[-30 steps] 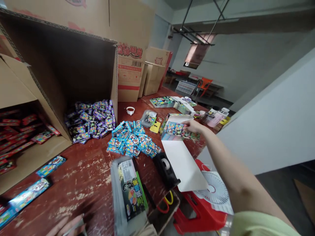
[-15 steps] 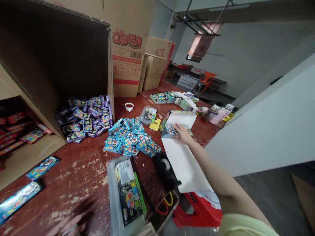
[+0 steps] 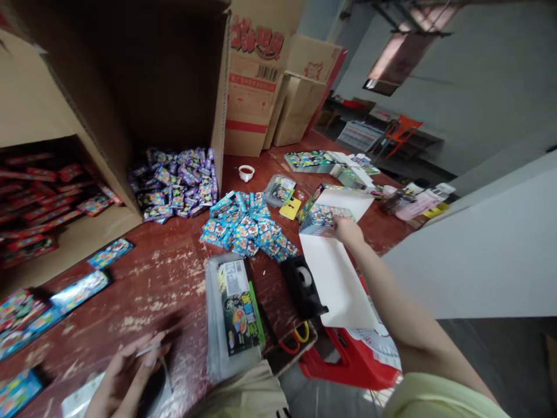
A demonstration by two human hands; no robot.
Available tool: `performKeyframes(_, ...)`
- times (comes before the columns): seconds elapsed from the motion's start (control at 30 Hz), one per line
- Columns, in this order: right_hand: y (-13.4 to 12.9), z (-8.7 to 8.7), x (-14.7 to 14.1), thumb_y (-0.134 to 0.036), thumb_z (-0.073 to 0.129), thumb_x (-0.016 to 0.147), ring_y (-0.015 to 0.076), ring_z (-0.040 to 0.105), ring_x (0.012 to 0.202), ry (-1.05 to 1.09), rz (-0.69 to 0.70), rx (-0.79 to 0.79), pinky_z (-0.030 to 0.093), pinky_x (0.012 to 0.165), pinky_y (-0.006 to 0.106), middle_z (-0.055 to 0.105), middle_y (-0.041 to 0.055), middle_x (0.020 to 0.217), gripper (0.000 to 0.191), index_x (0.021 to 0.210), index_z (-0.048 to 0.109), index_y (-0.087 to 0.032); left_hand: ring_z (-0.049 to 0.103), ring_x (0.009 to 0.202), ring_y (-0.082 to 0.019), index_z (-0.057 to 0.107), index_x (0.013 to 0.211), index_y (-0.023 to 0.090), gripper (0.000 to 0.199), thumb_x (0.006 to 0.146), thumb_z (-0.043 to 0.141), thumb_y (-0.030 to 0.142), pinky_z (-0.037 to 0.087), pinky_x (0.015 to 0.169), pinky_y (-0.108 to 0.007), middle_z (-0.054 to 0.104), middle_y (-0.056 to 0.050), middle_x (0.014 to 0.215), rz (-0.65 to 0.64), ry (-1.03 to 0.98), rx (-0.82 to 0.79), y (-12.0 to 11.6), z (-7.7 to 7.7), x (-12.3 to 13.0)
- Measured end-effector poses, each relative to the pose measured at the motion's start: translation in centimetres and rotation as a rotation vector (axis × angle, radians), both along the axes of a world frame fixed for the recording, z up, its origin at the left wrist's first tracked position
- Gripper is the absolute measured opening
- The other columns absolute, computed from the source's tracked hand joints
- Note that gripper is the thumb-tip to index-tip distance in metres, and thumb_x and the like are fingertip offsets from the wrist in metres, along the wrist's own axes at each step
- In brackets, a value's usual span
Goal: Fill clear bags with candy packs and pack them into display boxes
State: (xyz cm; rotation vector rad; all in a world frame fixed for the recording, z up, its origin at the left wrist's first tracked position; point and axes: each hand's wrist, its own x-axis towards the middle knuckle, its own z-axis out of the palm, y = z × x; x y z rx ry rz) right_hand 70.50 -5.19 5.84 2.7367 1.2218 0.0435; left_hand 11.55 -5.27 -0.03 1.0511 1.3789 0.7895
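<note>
My right hand (image 3: 349, 233) has its fingers closed at the right end of a row of colourful small candy packets (image 3: 321, 216). They sit in a printed box whose long white flap (image 3: 337, 284) lies folded out towards me. My left hand (image 3: 130, 371) is low at the lower left, fingers loosely bent and apart, with a narrow pale band across one finger. Beneath it are a pale flat item (image 3: 82, 397) and a dark shape I cannot make out. Blue candy packets (image 3: 250, 226) lie heaped left of the box.
A black tape dispenser (image 3: 302, 284) and a clear plastic case (image 3: 215, 319) with a printed card stand nearby. Scissors (image 3: 300, 337) and a red frame (image 3: 348, 360) are at the table edge. Large cartons (image 3: 221, 87) hold purple packets (image 3: 176, 183) and red packets (image 3: 39, 197).
The view has shifted, and more of the left side shows. My left hand has come further into view. My right hand has slid towards the right end of the packet row.
</note>
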Motion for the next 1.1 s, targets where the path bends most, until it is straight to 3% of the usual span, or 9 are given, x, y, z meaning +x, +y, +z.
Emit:
performKeyframes(0.1,0.5,0.7,-4.4,-0.035,0.062,0.082,0.0316,0.064,0.087,0.002,0.007,0.098,0.047,0.072,0.038,0.068,0.0199,0.093,0.027,0.095,0.066,-0.012,0.068,0.105,-0.026,0.065,0.110,0.023,0.039,0.081,0.066,0.049,0.054,0.095,-0.037,0.072,-0.009,0.113,-0.120,0.105,0.197,-0.7,1.2,1.4)
performKeyframes(0.2,2.2,0.3,-12.8,-0.040,0.048,0.090,0.0286,0.064,0.088,0.273,0.312,0.412,0.049,0.080,0.041,0.067,0.0176,0.095,0.032,0.093,0.066,-0.014,0.061,0.119,-0.024,0.061,0.122,0.028,0.032,0.091,0.054,0.033,0.048,0.104,-0.043,0.065,-0.008,0.128,-0.530,0.236,0.443,-1.4,1.1,4.7)
performKeyframes(0.3,4.8,-1.5,-22.1,-0.042,0.053,0.087,0.0221,0.065,0.087,0.662,0.661,0.269,0.051,0.080,0.034,0.069,0.0105,0.095,0.026,0.092,0.068,-0.022,0.025,0.146,-0.030,0.041,0.144,0.030,0.058,0.089,0.057,0.024,0.029,0.114,-0.056,0.032,-0.010,0.157,-0.910,0.364,0.681,-1.8,-0.7,8.4)
performKeyframes(0.43,8.5,-3.5,-28.4,-0.031,0.070,0.072,0.0181,0.062,0.086,0.813,0.739,0.082,0.047,0.081,0.030,0.066,0.0059,0.089,0.017,0.086,0.068,-0.021,0.004,0.148,-0.035,0.024,0.152,0.028,0.075,0.087,0.063,0.031,0.016,0.114,-0.066,0.016,-0.013,0.161,-1.065,0.527,0.807,-2.2,-4.0,10.5)
performKeyframes(0.53,10.3,-2.7,-28.4,-0.033,0.078,0.061,0.0095,0.049,0.059,0.864,0.770,-0.014,0.040,0.061,0.023,0.053,-0.0032,0.056,0.024,0.059,0.060,-0.017,-0.003,0.148,-0.033,0.010,0.154,0.030,0.083,0.088,0.062,0.031,0.015,0.115,-0.065,0.008,-0.013,0.162,-1.089,0.527,0.826,-2.5,-5.3,10.1)
performKeyframes(0.63,10.3,-0.6,-27.6,-0.036,0.079,0.057,0.0050,0.034,0.049,0.959,0.836,-0.084,0.029,0.051,0.020,0.036,-0.0082,0.042,0.039,0.044,0.048,-0.017,-0.008,0.146,-0.034,-0.008,0.153,0.027,0.102,0.084,0.067,0.028,0.020,0.114,-0.064,-0.004,-0.018,0.161,-1.051,0.473,0.785,-2.7,-5.0,9.6)
performKeyframes(0.8,6.4,3.4,-28.9,-0.045,0.062,0.076,0.0077,0.038,0.051,1.081,0.812,0.028,0.031,0.049,0.021,0.047,-0.0043,0.051,0.037,0.053,0.054,-0.017,0.001,0.148,-0.035,-0.024,0.150,0.022,0.106,0.086,0.061,0.020,0.029,0.114,-0.059,-0.006,-0.021,0.161,-0.677,0.391,0.857,-1.9,-0.3,9.3)
performKeyframes(0.97,0.5,5.6,-33.4,-0.044,0.067,0.079,0.0135,0.054,0.057,1.395,0.647,0.383,0.043,0.055,0.026,0.062,0.0018,0.065,0.029,0.072,0.065,-0.016,0.053,0.128,-0.031,0.010,0.154,0.019,0.069,0.096,0.047,0.026,0.052,0.098,-0.046,0.049,-0.021,0.144,-0.407,0.463,0.982,-0.6,5.3,7.6)
performKeyframes(1.1,-1.8,5.4,-36.5,-0.038,0.065,0.085,0.0158,0.057,0.058,1.091,0.752,0.663,0.045,0.057,0.028,0.063,0.0024,0.063,0.023,0.074,0.065,-0.018,0.072,0.093,-0.022,0.054,0.127,0.018,0.033,0.096,0.042,0.021,0.058,0.078,-0.034,0.073,-0.012,0.109,-0.424,0.436,0.933,0.0,7.3,5.5)
